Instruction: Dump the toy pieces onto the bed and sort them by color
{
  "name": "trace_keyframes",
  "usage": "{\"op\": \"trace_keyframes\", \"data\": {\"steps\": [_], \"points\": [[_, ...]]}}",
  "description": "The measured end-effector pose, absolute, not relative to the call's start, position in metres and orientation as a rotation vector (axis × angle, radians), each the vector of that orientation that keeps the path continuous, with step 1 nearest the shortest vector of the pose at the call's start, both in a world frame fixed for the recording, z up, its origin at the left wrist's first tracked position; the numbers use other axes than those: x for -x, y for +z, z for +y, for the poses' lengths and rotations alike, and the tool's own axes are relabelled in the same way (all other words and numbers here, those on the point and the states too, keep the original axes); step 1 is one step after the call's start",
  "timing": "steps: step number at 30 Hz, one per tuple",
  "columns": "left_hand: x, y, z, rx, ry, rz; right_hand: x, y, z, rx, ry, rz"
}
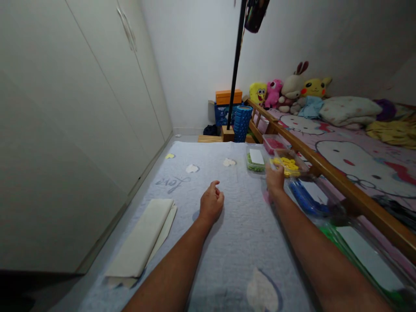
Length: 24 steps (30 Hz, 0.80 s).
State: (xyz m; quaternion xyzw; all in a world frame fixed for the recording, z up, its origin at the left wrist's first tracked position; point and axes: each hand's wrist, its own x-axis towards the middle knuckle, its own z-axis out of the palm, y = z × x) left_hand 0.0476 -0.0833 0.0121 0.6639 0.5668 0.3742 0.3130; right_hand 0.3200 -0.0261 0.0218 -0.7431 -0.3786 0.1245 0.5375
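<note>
We judged this a reach: our right hand (pixel 275 177) was at the tub (pixel 303 164) of yellow pieces (pixel 287 164) on the right of the surface (pixel 237 225); we could not tell its fingers' grip. Our left hand (pixel 212 202), half-curled, held nothing. A sure hold seemed needed next.

The pale cloth (pixel 240 208) reads "Love" in script.

Dim light, soft shadows, dark corners, stretched edges
</note>
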Motion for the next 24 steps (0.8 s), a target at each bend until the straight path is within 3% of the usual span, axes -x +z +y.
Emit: {"op": "trace_keyframes", "data": {"steps": [5,9,24], "points": [[-0.047,0.013,-0.083,-1.729,1.000,1.461,-0.297,0.010,-0.030,1.715,-0.101,-1.414],[-0.045,0.015,-0.083,-1.709,1.010,1.443,-0.285,0.002,-0.018,1.661,-0.095,-1.684],[-0.044,0.012,-0.082,-1.758,0.968,1.442,-0.331,0.008,0.034,1.724,-0.014,-1.679]]}}
